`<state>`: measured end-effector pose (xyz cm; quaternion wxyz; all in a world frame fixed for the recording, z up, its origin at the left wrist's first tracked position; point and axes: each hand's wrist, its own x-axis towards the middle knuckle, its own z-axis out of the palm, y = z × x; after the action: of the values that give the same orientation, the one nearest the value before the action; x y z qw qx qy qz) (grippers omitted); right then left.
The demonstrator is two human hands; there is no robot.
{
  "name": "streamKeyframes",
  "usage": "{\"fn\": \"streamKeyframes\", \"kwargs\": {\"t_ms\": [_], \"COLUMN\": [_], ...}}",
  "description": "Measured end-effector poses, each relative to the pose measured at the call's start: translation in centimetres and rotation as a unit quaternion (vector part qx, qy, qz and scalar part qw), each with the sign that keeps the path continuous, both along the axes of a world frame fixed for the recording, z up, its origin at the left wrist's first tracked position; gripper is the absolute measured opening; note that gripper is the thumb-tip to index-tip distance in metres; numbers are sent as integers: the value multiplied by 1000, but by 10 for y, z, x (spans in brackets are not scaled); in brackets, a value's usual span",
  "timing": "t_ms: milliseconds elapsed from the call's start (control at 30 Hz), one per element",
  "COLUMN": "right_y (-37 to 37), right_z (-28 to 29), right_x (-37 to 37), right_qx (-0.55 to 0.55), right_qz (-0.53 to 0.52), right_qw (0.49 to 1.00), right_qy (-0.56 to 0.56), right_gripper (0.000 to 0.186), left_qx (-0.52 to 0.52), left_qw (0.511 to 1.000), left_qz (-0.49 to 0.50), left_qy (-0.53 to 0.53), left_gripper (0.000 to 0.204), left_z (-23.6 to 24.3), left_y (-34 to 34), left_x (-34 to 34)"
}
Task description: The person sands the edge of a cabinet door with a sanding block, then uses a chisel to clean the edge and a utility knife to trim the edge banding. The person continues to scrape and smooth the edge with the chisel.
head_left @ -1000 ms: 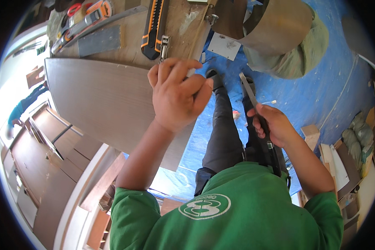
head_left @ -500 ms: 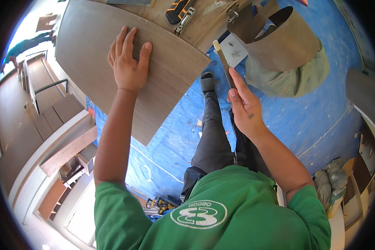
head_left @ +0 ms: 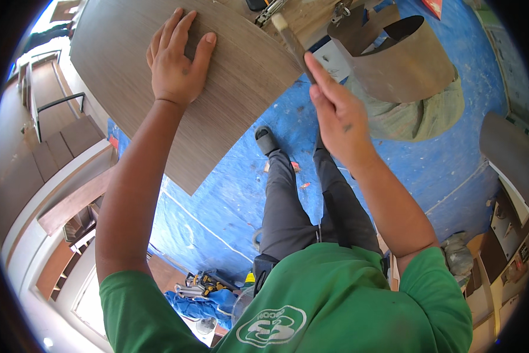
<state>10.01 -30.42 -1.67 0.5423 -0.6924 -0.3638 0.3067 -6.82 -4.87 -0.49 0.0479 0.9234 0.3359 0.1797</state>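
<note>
A large brown wood-grain board (head_left: 235,88) stretches across the upper left, its near corner jutting toward me over the blue floor covering. My left hand (head_left: 179,65) lies flat on it, fingers spread, holding nothing. In my right hand (head_left: 341,117) is a narrow flat file (head_left: 294,47) with a pale far end, gripped between thumb and fingers. My index finger stretches along the file, which slants up to the left. Its pale end is slightly blurred, above or beside the board's right edge; I cannot tell whether they touch.
Right of the board, a curled brown sheet (head_left: 405,70) rests on a greenish sack (head_left: 417,115). Metal clips (head_left: 270,12) lie at the top edge. Blue covering (head_left: 417,170) spreads over the floor. Tools (head_left: 202,282) sit in a pile at lower left.
My right hand and the file have moved up and left, toward the board's edge. The left hand stays flat on the board. My view and my feet have shifted.
</note>
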Motion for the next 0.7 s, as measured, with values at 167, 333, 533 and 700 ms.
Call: {"fn": "streamKeyframes", "kwargs": {"t_ms": [167,333,533,700], "right_y": [-17,-40,5,-24], "right_z": [25,12,-8,-6], "right_x": [13,-16,-11,-32], "right_qx": [-109,-72,-2,-23], "right_qz": [-12,-25,-52,-110], "right_qw": [987,995,987,993], "right_qy": [118,63,-155,-28], "right_gripper": [47,47,47,49], "left_qx": [3,3,11,8], "left_qw": [1000,1000,1000,1000], "left_qz": [6,-1,-14,-3], "left_qy": [5,4,-12,2], "left_gripper": [57,58,59,61], "left_z": [-2,-2,-4,-5], "left_y": [0,1,3,4], "left_x": [-5,-5,-1,-5]}}
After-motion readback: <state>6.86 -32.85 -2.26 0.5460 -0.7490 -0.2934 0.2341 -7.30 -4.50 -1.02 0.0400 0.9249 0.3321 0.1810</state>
